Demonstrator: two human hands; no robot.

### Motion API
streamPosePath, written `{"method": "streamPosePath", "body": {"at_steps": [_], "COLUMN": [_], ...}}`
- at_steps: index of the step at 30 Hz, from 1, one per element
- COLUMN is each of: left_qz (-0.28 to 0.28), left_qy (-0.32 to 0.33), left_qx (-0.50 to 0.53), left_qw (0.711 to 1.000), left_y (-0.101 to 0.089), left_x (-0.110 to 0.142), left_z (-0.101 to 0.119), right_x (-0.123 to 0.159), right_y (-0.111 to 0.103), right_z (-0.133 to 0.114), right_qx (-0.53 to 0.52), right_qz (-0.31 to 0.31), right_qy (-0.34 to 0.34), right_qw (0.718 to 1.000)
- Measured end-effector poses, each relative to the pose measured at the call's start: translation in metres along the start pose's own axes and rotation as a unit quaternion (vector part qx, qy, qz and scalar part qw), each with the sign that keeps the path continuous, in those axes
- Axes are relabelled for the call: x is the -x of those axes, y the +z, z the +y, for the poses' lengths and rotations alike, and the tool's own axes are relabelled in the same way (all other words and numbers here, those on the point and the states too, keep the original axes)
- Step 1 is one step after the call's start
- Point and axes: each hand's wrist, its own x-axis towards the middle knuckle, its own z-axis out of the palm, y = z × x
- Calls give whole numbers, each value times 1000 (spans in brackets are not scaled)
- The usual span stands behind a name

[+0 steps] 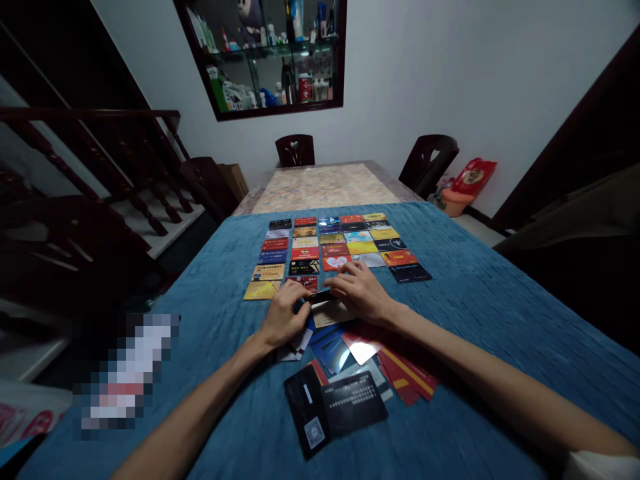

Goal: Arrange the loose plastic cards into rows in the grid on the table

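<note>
Between my two hands is a black card (323, 296), tilted so that I see it nearly edge-on. My left hand (286, 315) pinches its left end, and my right hand (361, 292) has closed fingers at its right end. Just beyond, cards lie face up in columns, among them a red card (336, 263) with a white heart and a black and gold card (304, 267). Under and nearer than my hands is a loose overlapping pile, with blue cards (330, 350), red cards (407, 373) and a black card with a QR code (307, 407).
A blue cloth (210, 360) covers the near part of the table, with a patterned top (325, 187) beyond it. A blurred-out object (135, 373) lies at the left edge. Dark chairs (295, 151) stand around the table.
</note>
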Motion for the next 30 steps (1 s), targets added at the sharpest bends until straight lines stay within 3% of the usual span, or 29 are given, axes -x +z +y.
{"method": "streamPosePath", "body": {"at_steps": [6,22,30], "left_qz": [-5,29,35], "left_qy": [-5,-64,-83], "left_qx": [-22,-13,4], "left_qw": [1000,997,996], "left_y": [2,-3,-3], "left_x": [3,1,1], "left_z": [-5,-8,-9], "right_x": [5,4,6], "right_y": [7,5,5], "right_z": [6,-1,-3], "right_qx": [13,98,85], "right_qz": [-30,-5,0], "right_qy": [9,-6,18], "right_qw": [999,995,996]}}
